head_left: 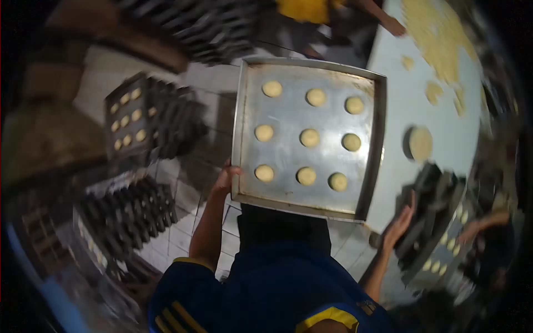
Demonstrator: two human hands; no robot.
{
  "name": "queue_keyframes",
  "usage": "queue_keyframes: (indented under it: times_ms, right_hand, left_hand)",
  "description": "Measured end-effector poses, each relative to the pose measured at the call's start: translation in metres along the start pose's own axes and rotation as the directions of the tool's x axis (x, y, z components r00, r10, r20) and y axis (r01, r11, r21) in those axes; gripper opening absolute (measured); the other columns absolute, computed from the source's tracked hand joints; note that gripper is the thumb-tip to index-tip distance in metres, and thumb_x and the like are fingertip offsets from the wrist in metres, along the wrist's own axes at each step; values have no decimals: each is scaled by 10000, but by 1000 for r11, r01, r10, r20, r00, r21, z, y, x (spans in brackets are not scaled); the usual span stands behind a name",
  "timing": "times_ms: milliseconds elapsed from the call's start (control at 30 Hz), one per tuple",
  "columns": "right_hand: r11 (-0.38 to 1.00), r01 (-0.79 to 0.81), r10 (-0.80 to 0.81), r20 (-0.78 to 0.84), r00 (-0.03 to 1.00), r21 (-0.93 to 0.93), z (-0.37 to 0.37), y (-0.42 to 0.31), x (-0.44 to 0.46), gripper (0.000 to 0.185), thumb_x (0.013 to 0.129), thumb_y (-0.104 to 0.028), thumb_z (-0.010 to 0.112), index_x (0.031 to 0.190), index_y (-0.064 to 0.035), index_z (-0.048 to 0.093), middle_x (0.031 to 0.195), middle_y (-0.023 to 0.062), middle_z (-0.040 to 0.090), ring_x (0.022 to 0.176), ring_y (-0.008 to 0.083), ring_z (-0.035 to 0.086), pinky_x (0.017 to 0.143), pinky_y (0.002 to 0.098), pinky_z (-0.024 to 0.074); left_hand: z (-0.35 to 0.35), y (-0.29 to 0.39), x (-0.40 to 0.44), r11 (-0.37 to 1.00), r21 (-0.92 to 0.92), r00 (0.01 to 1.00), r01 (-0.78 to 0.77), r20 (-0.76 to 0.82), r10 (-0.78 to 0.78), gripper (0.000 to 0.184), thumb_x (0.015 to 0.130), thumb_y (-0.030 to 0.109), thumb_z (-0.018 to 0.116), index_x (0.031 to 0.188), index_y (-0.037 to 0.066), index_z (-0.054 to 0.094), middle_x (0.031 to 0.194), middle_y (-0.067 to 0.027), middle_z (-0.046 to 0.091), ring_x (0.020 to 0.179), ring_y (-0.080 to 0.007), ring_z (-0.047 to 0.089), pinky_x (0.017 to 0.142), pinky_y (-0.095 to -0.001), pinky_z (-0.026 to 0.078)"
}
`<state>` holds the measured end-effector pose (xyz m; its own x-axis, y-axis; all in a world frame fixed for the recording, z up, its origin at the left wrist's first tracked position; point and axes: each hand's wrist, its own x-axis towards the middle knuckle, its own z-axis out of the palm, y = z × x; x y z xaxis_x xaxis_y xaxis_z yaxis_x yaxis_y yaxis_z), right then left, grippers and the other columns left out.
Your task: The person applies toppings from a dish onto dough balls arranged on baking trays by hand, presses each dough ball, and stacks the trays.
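A square metal baking tray is held out in front of my body, with several round pale dough pieces spaced in rows on it. My left hand grips the tray's left wall near its lower corner, thumb over the rim. My right hand is off the tray, to the right of its lower right corner. Its fingers are stretched out, with nothing seen in them, close to a stack of dark trays. The fingers of my left hand under the tray are hidden.
At right, a white table bears a larger dough disc and many dough pieces. Stacked trays stand at left, with another loaded stack above. Another person's hand is at the table's far edge; another person's arm is at right.
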<state>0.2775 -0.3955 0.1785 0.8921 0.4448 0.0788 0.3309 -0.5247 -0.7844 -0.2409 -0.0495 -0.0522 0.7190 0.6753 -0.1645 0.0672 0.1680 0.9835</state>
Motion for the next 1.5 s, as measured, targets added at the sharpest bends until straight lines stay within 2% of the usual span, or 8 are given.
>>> queue_keyframes:
  times_ms: [300, 367, 400, 700, 1200, 1300, 1367, 1500]
  right_hand:
    - [950, 150, -191, 128, 973, 275, 134, -142, 26, 605, 1187, -406, 343, 1595, 28, 453, 1631, 196, 490, 1531, 300, 431, 1281, 445, 274]
    - [930, 217, -282, 199, 938, 298, 179, -184, 13, 650, 1183, -458, 311, 1585, 28, 471, 1627, 202, 494, 1544, 304, 417, 1286, 454, 260]
    - [928, 203, -283, 236, 930, 313, 204, -200, 5, 653, 1184, -453, 314, 1574, 46, 474, 1612, 205, 507, 1531, 315, 429, 1293, 458, 252]
    - [932, 237, -348, 493, 798, 274, 360, -348, -110, 683, 1169, -506, 328, 1549, 29, 515, 1582, 225, 531, 1521, 354, 436, 1287, 471, 252]
    - [964, 230, -261, 598, 757, 130, 447, -442, -168, 719, 1156, -561, 326, 1538, 10, 539, 1579, 201, 547, 1509, 325, 462, 1264, 487, 294]
    - [945, 280, -319, 652, 688, 166, 478, -460, -171, 678, 1170, -497, 327, 1532, 40, 528, 1561, 225, 556, 1496, 343, 479, 1272, 492, 305]
    - [933, 272, -359, 681, 638, 236, 495, -464, -174, 684, 1164, -497, 352, 1549, 46, 507, 1583, 217, 540, 1498, 341, 481, 1274, 496, 299]
    - [938, 210, -345, 757, 555, 274, 523, -442, -169, 721, 1160, -554, 334, 1582, 12, 480, 1630, 177, 498, 1516, 320, 457, 1264, 491, 307]
  left_hand:
    - [-131, 100, -185, 981, -193, 728, -35, -677, -107, 798, 954, 839, 523, 1084, 62, 650, 1113, -88, 640, 1049, -251, 634, 969, -441, 525]
    - [-187, 87, -205, 917, -371, 449, -146, -851, -273, 723, 911, 761, 680, 1131, 74, 630, 1095, -81, 637, 1016, -245, 644, 896, -442, 561]
    - [-204, 130, -200, 903, -395, 408, -168, -862, -301, 456, 898, 471, 746, 1120, 89, 637, 1086, -70, 639, 958, -266, 657, 859, -461, 575]
    - [-550, 94, -219, 809, -559, 340, -182, -808, -482, 348, 746, 158, 620, 1082, 68, 621, 1018, -94, 607, 921, -314, 652, 805, -479, 570]
    - [-657, 43, -230, 901, -429, 337, -69, -860, -384, 764, 922, 272, 718, 1625, 191, 432, 1332, -140, 577, 1235, -375, 587, 1053, -519, 500]
    - [-641, 100, -270, 944, -176, 140, 279, -965, -222, 806, 1026, 368, 683, 1700, 134, 308, 1605, -163, 413, 1327, -339, 585, 1110, -504, 475]
    - [-623, 130, -327, 928, -178, -240, -327, -934, -263, 795, 1024, 373, 691, 1687, 112, 339, 1669, -147, 310, 1345, -333, 562, 1124, -508, 462]
    - [-595, 110, -517, 720, 321, -774, -615, -419, -475, 583, 1022, 400, 502, 1439, -2, 573, 1420, -145, 587, 1183, -353, 608, 1043, -502, 491]
